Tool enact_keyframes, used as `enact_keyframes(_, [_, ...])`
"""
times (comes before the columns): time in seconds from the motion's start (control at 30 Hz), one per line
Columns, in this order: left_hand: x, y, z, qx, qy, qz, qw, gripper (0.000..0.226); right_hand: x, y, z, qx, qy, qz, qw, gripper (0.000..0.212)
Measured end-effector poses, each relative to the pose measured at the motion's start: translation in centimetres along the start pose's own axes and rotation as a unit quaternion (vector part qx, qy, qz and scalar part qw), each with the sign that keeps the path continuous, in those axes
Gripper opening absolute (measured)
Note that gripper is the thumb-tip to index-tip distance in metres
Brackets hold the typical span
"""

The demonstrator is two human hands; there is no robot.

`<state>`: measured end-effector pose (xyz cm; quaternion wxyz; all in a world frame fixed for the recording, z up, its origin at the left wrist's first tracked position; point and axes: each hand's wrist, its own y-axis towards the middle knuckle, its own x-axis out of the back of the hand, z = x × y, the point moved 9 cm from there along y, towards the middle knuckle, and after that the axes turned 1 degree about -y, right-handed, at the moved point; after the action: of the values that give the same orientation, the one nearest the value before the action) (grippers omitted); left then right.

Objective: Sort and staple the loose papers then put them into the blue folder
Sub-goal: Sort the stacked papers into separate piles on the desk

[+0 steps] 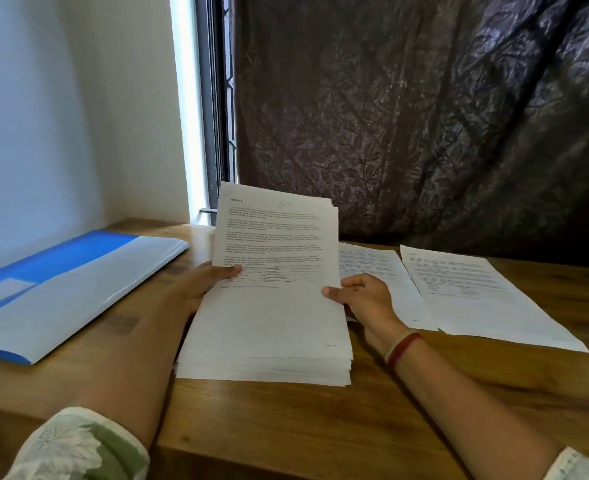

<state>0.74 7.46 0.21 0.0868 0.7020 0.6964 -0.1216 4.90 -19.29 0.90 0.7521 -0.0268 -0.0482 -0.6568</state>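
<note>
A thick stack of printed papers (268, 317) stands tilted up off the wooden table (320, 427), its lower edge resting on the wood. My left hand (199, 284) grips the stack's left edge, thumb on the front page. My right hand (362, 297) holds the right edge, thumb pinching the top sheet. Two separate printed sheets lie flat to the right: one (386, 282) partly behind my right hand, the other (476, 292) further right. The blue folder (61, 285) lies shut on the table's left side. No stapler is in view.
A dark patterned curtain (424, 116) hangs behind the table. A window frame (213, 98) and a white wall (61, 116) stand at the back left. The table's front edge runs near my sleeves.
</note>
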Motion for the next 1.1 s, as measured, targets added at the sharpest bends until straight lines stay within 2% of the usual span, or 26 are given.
enact_keyframes(0.13, [-0.2,0.1,-0.1,-0.013,0.02,-0.017,1.0,0.079,1.1,0.4,-1.1,-0.03,0.053,-0.031,0.998,0.024])
enact_keyframes(0.23, [-0.3,0.2,0.0,-0.015,0.027,-0.027,0.999,0.088,1.2,0.4,-1.5,-0.045,0.07,-0.027,0.996,0.017])
enact_keyframes(0.33, [0.0,0.2,-0.1,-0.023,0.029,-0.045,0.998,0.078,1.2,0.5,-1.3,-0.035,0.073,-0.024,0.996,0.008])
enact_keyframes(0.4, [0.2,0.3,0.0,-0.023,0.03,-0.056,0.998,0.071,1.8,0.9,-0.8,-0.011,0.028,-0.044,0.999,0.012])
enact_keyframes(0.47, [0.5,0.3,-0.1,-0.025,0.02,-0.066,0.997,0.061,3.2,1.5,0.2,0.028,-0.016,-0.084,0.996,0.018])
enact_keyframes(0.57, [1.3,0.0,-0.2,-0.017,0.006,-0.09,0.996,0.057,7.4,2.2,1.9,0.079,-0.021,-0.177,0.981,0.016])
enact_keyframes(0.63, [1.7,-0.4,-0.7,-0.021,-0.002,-0.091,0.996,0.046,11.1,2.1,2.7,0.1,-0.086,-0.26,0.957,0.01])
enact_keyframes(0.67, [2.1,-0.6,-1.0,-0.027,-0.01,-0.091,0.995,0.04,12.8,1.9,2.8,0.102,-0.12,-0.296,0.942,0.015])
enact_keyframes(0.73, [3.1,-1.2,-1.5,-0.042,-0.031,-0.089,0.995,0.04,15.1,1.8,2.7,0.103,-0.182,-0.33,0.921,0.015])
enact_keyframes(0.83, [4.1,-2.8,-1.9,-0.069,-0.072,-0.105,0.989,0.043,15.8,2.3,2.2,0.103,-0.27,-0.315,0.904,0.017])
enact_keyframes(0.97, [4.1,-4.4,-2.1,-0.086,-0.066,-0.16,0.981,0.018,13.6,3.2,1.8,0.101,-0.344,-0.247,0.9,0.027])
enact_keyframes(1.03, [3.4,-4.4,-1.9,-0.078,-0.062,-0.156,0.983,0.014,12.7,3.5,1.5,0.094,-0.368,-0.223,0.898,0.029])
enact_keyframes(1.1, [3.1,-3.8,-1.9,-0.071,-0.079,-0.118,0.987,0.025,12.1,3.6,1.3,0.089,-0.393,-0.209,0.891,0.029])
